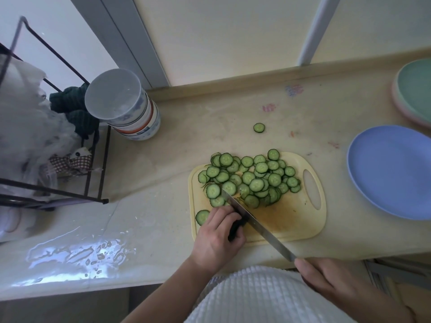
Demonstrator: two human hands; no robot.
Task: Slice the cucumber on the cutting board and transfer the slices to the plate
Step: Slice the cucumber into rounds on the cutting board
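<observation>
The remaining cucumber stub (235,226) is seen as a dark end on the near left part of the cutting board (289,220), gripped under the curled fingers of the left hand (218,238). The knife (256,226) is held by its handle in the closed right hand (326,278) at the worktop's near edge; its blade runs diagonally across the board, passing just right of the left hand's fingertips, and its tip reaches the slice pile. The cucumber slices (251,179) are heaped over the far half of the board, some overhanging its far edge. One slice (202,217) lies at the board's left edge beside the left hand, and a stray slice (259,127) lies on the worktop (163,183) beyond the board. The near right part of the board, up to its handle slot (312,189), is bare. The blue plate (394,171) is set on the worktop to the right of the board, apart from it, and runs out past the right edge of the view. Stacked plates (412,89) are seen at the far right corner. A stack of bowls (137,122) under an upturned clear container (114,94) stands near the far left, beside a wire rack (98,159). Open worktop lies between the board and the bowls.
</observation>
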